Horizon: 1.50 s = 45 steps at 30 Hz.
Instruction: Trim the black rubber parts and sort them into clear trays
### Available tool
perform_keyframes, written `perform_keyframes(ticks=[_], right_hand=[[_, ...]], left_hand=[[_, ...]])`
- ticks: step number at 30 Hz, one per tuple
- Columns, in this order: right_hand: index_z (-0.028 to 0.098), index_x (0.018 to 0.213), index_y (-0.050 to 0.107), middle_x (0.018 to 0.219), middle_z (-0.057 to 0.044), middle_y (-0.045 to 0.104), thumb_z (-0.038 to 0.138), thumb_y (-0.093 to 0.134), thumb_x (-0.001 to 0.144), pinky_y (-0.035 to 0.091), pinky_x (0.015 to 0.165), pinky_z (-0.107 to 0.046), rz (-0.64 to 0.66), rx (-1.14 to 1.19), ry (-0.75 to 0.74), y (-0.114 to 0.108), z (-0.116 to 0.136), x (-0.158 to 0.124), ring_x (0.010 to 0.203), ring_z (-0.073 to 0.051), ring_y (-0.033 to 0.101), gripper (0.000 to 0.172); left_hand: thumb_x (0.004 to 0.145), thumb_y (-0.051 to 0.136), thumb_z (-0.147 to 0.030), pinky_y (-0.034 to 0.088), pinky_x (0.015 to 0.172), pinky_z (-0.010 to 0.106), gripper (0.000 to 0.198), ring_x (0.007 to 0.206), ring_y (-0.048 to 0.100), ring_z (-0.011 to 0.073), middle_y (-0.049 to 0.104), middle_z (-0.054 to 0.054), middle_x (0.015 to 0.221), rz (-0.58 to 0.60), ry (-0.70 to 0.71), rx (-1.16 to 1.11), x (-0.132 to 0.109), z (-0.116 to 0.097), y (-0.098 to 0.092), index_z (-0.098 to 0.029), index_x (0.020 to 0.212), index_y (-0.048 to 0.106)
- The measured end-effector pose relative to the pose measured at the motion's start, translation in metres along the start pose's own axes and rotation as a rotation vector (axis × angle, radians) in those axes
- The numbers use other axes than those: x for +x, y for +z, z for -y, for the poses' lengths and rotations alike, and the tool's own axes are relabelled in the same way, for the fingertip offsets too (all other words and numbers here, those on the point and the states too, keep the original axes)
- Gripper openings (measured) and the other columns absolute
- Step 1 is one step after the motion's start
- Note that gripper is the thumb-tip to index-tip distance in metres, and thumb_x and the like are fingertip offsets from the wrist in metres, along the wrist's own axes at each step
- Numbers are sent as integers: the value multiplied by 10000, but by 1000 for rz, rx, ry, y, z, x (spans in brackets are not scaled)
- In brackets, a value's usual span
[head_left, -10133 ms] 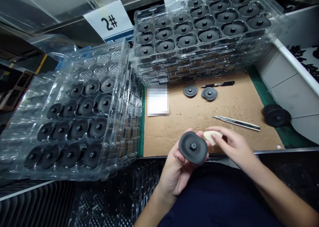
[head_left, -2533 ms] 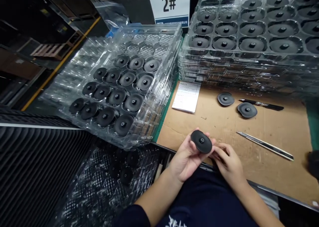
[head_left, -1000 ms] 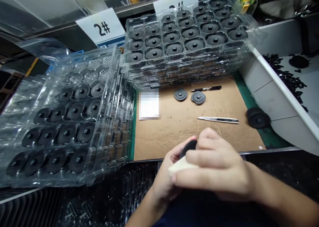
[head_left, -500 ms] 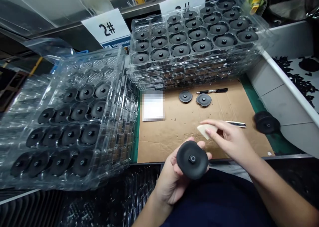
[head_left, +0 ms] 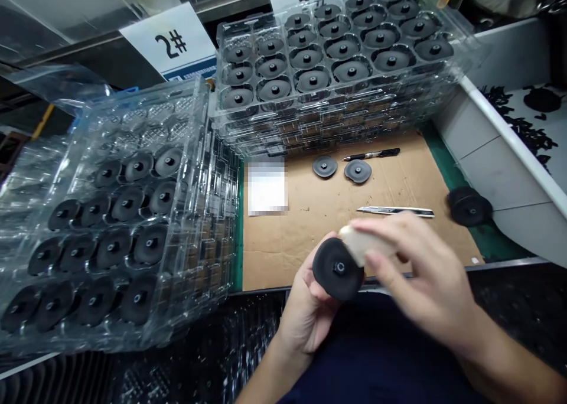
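A black round rubber-like disc with a small hub at its centre (head_left: 337,269) is gripped by its edge in my left hand (head_left: 308,309), its hub side facing up toward me. My right hand (head_left: 420,268), a little blurred, pinches a cream-coloured wedge-shaped pad (head_left: 365,244). The pad lies against the disc's upper right rim. Behind the hands, a white-handled craft knife (head_left: 394,211) rests on the cardboard sheet (head_left: 283,250). Two similar discs (head_left: 325,166) lie farther back beside a black pen (head_left: 371,155).
Clear plastic trays of black discs are stacked at the left (head_left: 172,238) and back (head_left: 319,106). More discs (head_left: 469,206) sit on the right by a white-walled bin (head_left: 496,150) with small black scraps. A paper slip (head_left: 267,186) lies at the cardboard's left.
My right hand has brought the cream pad left and down onto the disc's rim, uncovering the craft knife. The disc has risen slightly in my left hand, and the view has shifted a little.
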State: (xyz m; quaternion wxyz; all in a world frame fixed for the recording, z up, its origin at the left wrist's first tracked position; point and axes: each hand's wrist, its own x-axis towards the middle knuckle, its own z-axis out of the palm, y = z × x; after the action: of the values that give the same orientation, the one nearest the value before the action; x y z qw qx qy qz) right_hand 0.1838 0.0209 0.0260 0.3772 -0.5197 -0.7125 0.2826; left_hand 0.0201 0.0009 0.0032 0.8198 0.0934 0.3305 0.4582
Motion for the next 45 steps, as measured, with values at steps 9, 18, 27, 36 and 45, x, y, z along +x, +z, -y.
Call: perform_keyframes(ticks=[9,18,27,36,45], right_hand=[[114,1041,592,851,-72,643,103,430,878,428,710,-329,177,17,-282,16,27,14,766,-165,555,230],[139,1105,564,801,-43,589,68,459,867,374,663,-303,192,-132,-184,-13,16,-7,698,-145,473,269],[220,1083,613,894,-38,615,119,416,910,434,708,-279,164,22,-293,-14,-4,23,784,-132,536,281],[238,1072,614,1069,-47,647,360,452,913,497,796,-308,303,181,465,4,-53,-49,968,-195,609,257],[256,1071,620,1069,-33,655,339,491,897,497,745,-292,178,82,416,-10,-45,-42,969,-195,616,232]], left_hand=[[669,774,-278,394,1032,317,572,1147,558,231,641,46,1178,-118,78,112,-1,1,1,-262,1207,579],[525,828,-399,421,1009,346,681,1101,587,248,648,41,1172,-76,135,89,-6,-3,11,-268,1159,617],[551,818,-404,529,848,322,655,1032,627,281,674,52,1106,41,-119,6,-9,-9,3,-239,1154,623],[667,746,-401,537,875,350,637,1138,566,327,550,110,1321,202,-214,-201,-9,-7,-7,-212,1241,545],[718,709,-397,526,891,354,594,1173,538,320,536,105,1333,251,-217,-140,-11,-9,-4,-212,1253,529]])
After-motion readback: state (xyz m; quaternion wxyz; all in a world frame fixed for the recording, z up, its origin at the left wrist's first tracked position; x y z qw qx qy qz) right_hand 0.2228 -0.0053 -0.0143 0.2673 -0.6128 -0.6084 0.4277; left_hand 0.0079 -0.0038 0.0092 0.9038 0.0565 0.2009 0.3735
